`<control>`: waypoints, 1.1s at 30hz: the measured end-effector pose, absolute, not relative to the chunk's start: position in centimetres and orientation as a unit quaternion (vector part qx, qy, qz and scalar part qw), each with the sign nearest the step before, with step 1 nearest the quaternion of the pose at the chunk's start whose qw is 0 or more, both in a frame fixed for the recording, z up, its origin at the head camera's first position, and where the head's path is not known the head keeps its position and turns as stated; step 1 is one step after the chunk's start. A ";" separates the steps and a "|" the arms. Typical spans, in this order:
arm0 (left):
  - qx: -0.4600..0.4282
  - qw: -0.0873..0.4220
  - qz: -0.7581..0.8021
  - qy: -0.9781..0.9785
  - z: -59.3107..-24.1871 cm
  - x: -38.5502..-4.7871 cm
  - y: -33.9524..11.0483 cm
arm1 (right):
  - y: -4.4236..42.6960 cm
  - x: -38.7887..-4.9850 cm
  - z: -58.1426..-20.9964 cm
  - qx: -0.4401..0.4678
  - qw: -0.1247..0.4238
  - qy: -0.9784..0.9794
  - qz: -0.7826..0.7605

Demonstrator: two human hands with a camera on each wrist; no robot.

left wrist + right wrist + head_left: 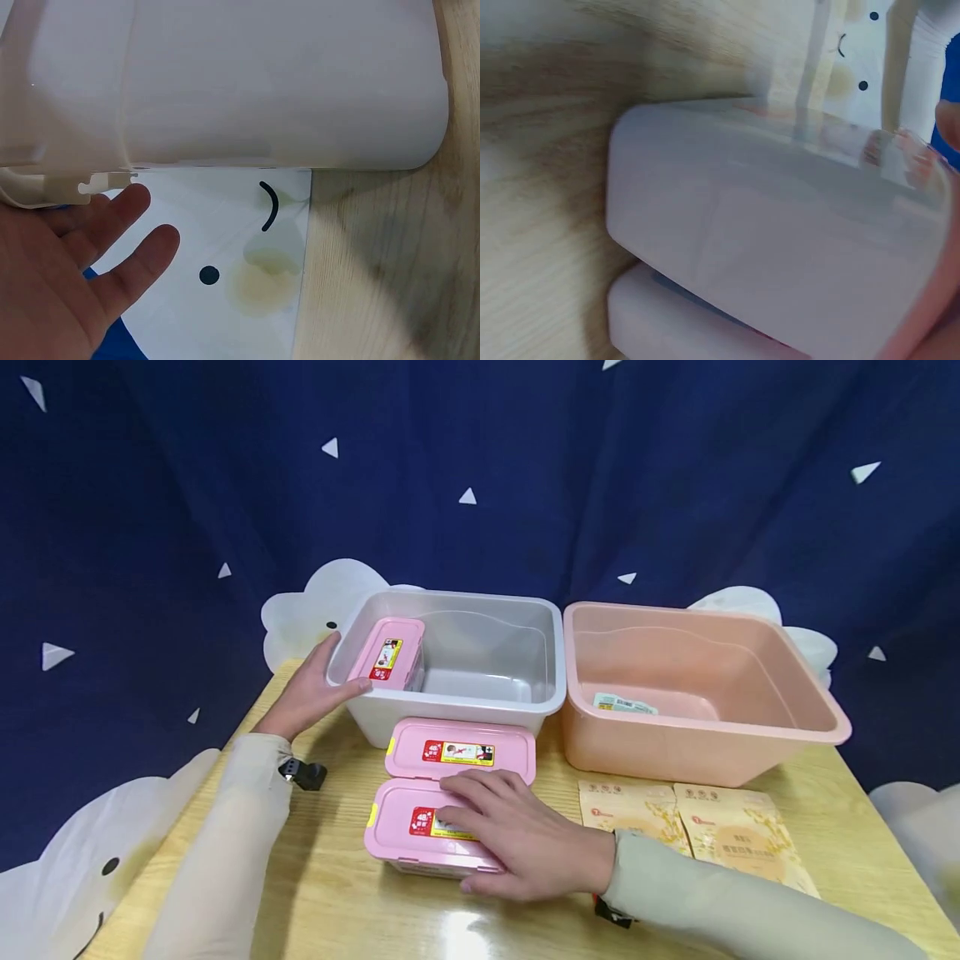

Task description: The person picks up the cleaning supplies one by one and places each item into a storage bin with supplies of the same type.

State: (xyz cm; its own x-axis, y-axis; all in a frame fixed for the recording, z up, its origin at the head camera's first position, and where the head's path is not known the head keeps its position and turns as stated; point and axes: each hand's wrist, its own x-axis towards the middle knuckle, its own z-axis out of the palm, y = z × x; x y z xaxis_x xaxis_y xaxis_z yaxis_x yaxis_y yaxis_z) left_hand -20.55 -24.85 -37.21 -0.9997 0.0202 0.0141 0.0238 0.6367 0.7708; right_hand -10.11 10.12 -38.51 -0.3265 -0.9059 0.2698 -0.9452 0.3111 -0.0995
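My left hand [309, 693] is at the left end of the pale grey bin [442, 702], thumb over the rim and fingers outside it; in the left wrist view, that hand [67, 277] has its fingers extended beside the bin wall [262, 90]. With fingers across the lid and thumb at its front edge, my right hand [536, 843] grips the front pink-lidded box [393, 827]. Directly behind is another pink-lidded box [405, 752], and a third [401, 635] lies inside the bin's left end. The right wrist view shows the gripped box's pale side [765, 225].
A peach bin [675, 747] stands right of the grey one, with a small pale packet [626, 704] inside. Two yellow-orange packets [630, 810] [742, 843] lie on the wooden table [345, 893] in front of it. A dark blue curtain [525, 460] hangs behind.
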 end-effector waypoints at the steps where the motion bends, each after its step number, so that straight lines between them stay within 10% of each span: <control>1: -0.010 0.002 -0.423 -0.906 -37.2 -20.5 -24.9 | 10.0 -10.1 -38.7 0.574 0.082 -0.806 0.119; 33: -0.017 -0.006 -0.415 -0.910 -36.9 -20.5 -24.9 | 8.4 -8.4 -39.5 0.548 0.140 -0.824 0.041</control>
